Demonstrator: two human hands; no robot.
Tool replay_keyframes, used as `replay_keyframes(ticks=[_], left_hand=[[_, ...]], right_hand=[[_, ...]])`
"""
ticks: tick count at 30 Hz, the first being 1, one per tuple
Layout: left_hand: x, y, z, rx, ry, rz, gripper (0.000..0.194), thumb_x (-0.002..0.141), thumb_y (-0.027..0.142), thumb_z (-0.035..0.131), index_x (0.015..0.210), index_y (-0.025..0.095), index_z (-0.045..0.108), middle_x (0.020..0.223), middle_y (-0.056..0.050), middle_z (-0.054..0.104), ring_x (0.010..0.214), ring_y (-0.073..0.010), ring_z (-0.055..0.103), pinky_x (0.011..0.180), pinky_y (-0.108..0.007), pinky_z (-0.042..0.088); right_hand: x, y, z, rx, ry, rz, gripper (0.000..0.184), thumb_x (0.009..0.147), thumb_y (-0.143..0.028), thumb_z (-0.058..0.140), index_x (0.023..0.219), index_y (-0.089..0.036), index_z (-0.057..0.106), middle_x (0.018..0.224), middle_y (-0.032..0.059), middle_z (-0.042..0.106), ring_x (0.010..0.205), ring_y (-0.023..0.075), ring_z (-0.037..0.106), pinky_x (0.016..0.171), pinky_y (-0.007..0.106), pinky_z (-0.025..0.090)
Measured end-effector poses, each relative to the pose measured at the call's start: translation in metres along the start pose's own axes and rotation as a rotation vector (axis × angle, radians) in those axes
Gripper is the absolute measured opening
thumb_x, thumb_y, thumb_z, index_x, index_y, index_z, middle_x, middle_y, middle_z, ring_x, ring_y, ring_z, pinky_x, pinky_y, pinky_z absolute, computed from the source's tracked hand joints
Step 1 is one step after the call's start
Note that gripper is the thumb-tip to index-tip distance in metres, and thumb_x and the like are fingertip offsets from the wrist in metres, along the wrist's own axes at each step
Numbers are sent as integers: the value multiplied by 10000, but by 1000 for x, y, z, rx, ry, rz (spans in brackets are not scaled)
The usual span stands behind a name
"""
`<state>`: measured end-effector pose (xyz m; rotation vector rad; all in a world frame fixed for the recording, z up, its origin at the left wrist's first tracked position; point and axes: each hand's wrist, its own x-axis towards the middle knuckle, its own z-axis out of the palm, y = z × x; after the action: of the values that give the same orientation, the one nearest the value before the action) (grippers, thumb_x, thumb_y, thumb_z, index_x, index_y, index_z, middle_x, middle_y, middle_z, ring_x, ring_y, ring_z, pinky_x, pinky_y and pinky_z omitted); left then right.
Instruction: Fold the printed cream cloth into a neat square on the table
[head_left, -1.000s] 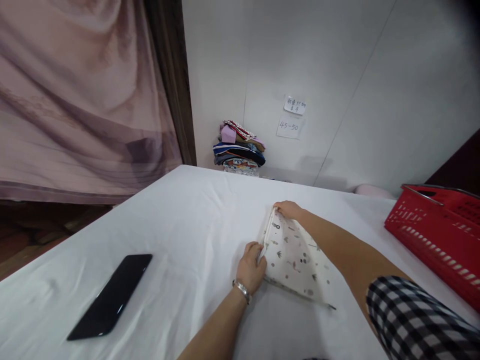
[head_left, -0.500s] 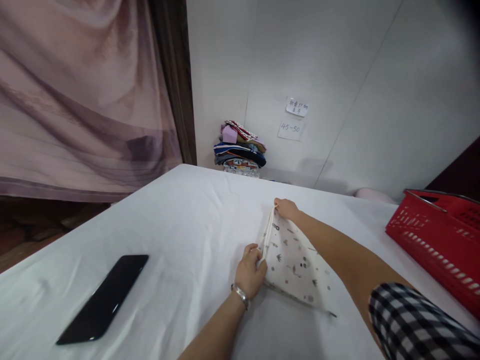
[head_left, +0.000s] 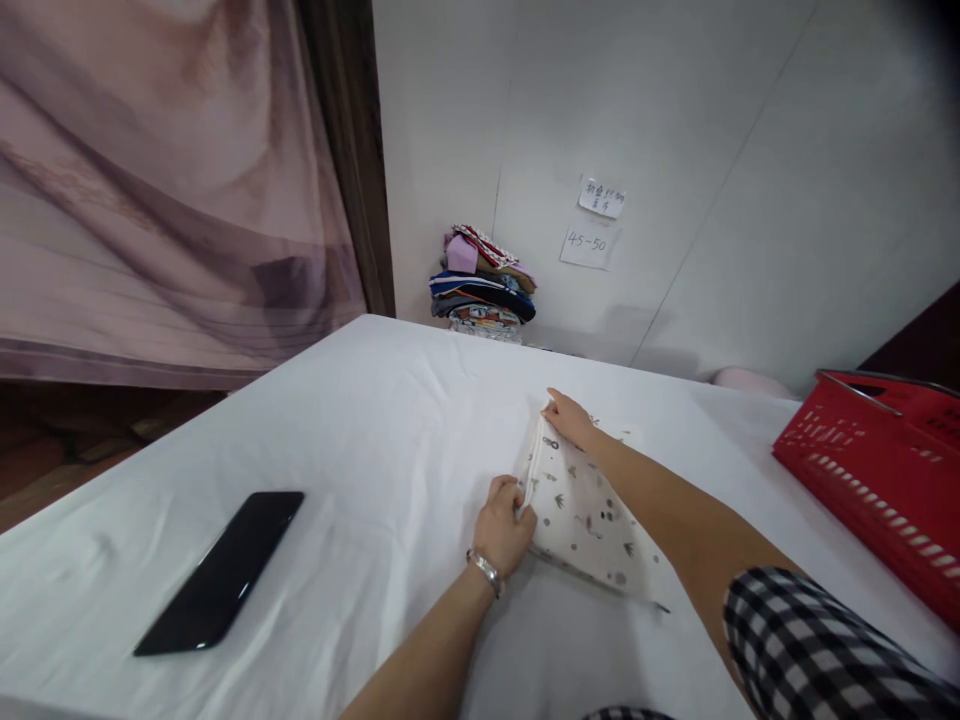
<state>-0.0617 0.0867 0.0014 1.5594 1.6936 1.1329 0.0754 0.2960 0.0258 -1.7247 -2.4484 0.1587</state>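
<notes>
A folded white cloth (head_left: 592,520) with small grey and brown prints lies on the white-covered table (head_left: 337,430). My left hand (head_left: 504,525), with a silver bracelet at the wrist, is closed on the cloth's near left corner. At the far left corner my right hand (head_left: 570,418) pinches the same folded edge. My right forearm crosses over the cloth's right side and hides part of it. A thin dark tip shows at the cloth's near right corner.
A black phone (head_left: 221,575) lies on the table's left. On the right stands a red plastic basket (head_left: 862,470) with a metal handle. Folded clothes (head_left: 484,285) are stacked by the wall behind the table. Paper notes (head_left: 589,243) hang on the wall; a pink curtain (head_left: 165,180) hangs at left.
The far part of the cloth has come down flatter, and some print now shows beyond my right forearm. Both hands keep hold of the left edge. The view has tilted slightly.
</notes>
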Motion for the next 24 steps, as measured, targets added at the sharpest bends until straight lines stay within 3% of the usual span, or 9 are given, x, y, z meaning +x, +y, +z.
replay_keyframes(ticks=[5,12,19,24], left_hand=[[-1,0,0,8,10,-1,119,664,109,453,629,193,375,986,-5,503,676,-89,483,693,-248,382],[1,-3,1,-21,4,17,134,705,136,444,588,186,401,951,-3,520,701,-91,494,703,-246,384],[3,-5,1,-56,2,21,163,681,103,465,549,180,406,929,-4,532,767,-103,520,728,-246,392],[4,-6,3,-63,19,37,171,676,93,464,544,178,393,888,2,531,764,-96,514,725,-231,381]], right_hand=[[-28,-9,17,25,171,29,385,855,-344,414,1192,-162,451,1160,110,525,1057,213,462,859,298,348],[-40,-23,23,-15,85,-10,328,903,-292,299,1171,-188,459,1344,90,379,1245,207,283,967,368,260],[-59,-26,18,22,-10,-45,391,904,-283,275,1247,-171,425,1370,91,367,1266,183,291,986,341,269],[-85,-21,23,181,81,-144,376,885,-238,323,1227,-174,465,1330,80,425,1223,160,359,1000,297,269]])
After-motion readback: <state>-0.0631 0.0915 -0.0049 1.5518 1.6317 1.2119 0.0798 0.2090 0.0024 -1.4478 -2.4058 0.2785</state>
